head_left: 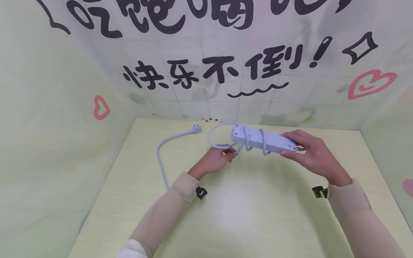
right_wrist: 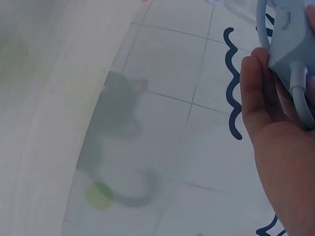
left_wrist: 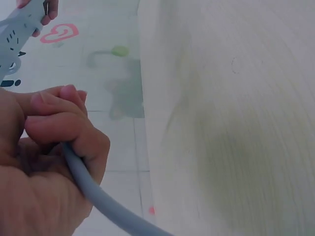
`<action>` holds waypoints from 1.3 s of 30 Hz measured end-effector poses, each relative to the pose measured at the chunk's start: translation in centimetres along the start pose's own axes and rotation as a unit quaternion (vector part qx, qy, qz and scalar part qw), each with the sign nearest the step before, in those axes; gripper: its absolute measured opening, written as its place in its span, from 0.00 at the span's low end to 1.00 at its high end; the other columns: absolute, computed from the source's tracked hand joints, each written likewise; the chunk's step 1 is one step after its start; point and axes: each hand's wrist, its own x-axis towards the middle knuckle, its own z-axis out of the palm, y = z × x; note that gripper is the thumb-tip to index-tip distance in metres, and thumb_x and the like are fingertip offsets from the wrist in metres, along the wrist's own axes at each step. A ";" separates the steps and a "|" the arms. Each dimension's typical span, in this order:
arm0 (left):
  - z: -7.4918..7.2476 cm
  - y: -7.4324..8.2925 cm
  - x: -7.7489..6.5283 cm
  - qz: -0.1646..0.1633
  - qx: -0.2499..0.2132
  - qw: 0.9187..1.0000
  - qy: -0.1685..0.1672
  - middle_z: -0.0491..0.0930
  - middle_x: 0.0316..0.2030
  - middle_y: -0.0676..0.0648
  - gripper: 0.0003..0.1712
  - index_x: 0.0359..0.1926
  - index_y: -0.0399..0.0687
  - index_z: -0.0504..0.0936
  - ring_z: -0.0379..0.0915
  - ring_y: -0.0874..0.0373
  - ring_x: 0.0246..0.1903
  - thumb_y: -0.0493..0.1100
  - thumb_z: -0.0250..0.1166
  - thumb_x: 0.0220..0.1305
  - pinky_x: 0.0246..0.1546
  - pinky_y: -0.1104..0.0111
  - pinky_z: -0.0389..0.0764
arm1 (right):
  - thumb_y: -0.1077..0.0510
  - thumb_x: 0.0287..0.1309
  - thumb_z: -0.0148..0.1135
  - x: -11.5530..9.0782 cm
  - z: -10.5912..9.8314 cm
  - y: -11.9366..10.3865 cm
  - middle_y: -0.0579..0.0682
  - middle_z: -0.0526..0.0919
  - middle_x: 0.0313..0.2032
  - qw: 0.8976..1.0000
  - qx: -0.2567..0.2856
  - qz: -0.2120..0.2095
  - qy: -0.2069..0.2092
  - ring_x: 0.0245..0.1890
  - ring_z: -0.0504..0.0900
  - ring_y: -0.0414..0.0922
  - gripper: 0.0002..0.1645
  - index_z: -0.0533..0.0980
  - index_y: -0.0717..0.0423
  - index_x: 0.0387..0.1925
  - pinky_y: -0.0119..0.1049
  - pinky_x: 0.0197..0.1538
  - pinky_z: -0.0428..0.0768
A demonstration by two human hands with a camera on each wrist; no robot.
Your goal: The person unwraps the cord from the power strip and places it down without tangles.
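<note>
A white power strip [head_left: 276,142] is held up over the table, its cord wrapped around the body in a few turns. My right hand [head_left: 314,154] grips it by the right end, where the cord [right_wrist: 299,96] comes out in the right wrist view. Left of the strip, my left hand [head_left: 215,160] curls its fingers around the cord [left_wrist: 101,196]. Between that hand and the strip's left end, the cord rises in a loose loop [head_left: 209,135]. The free length of cord [head_left: 160,164] lies on the table at the left and ends in a plug [head_left: 196,129].
The pale wooden table [head_left: 226,218] meets a printed wall sheet [head_left: 193,43] at the back, with similar sheets on both sides. Black clips [head_left: 201,193] show at each wrist, beside the beige sleeves [head_left: 167,211].
</note>
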 end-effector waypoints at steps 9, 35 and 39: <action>-1.4 -1.4 0.1 -0.017 -0.004 0.995 0.100 0.83 0.31 0.46 0.14 0.46 0.36 0.86 0.70 0.59 0.29 0.43 0.60 0.74 0.32 0.70 0.71 | 0.58 0.55 0.77 -0.7 -0.1 0.8 0.37 0.83 0.50 0.999 -0.030 -0.020 -0.014 0.40 0.77 0.31 0.28 0.81 0.41 0.57 0.22 0.40 0.75; -1.8 -2.9 -1.2 -0.113 0.215 0.968 0.058 0.88 0.43 0.47 0.13 0.46 0.44 0.87 0.80 0.55 0.40 0.48 0.64 0.72 0.47 0.62 0.81 | 0.58 0.53 0.78 -0.6 0.1 2.4 0.51 0.86 0.48 0.994 -0.096 -0.030 0.031 0.39 0.74 0.27 0.26 0.82 0.52 0.54 0.18 0.40 0.72; -2.9 -1.0 -1.6 -0.086 0.214 0.969 0.092 0.86 0.43 0.48 0.12 0.48 0.45 0.86 0.79 0.57 0.38 0.47 0.63 0.72 0.43 0.63 0.81 | 0.58 0.53 0.78 -0.4 0.3 2.2 0.51 0.86 0.48 0.994 -0.096 -0.030 0.031 0.39 0.74 0.27 0.26 0.82 0.52 0.54 0.17 0.41 0.72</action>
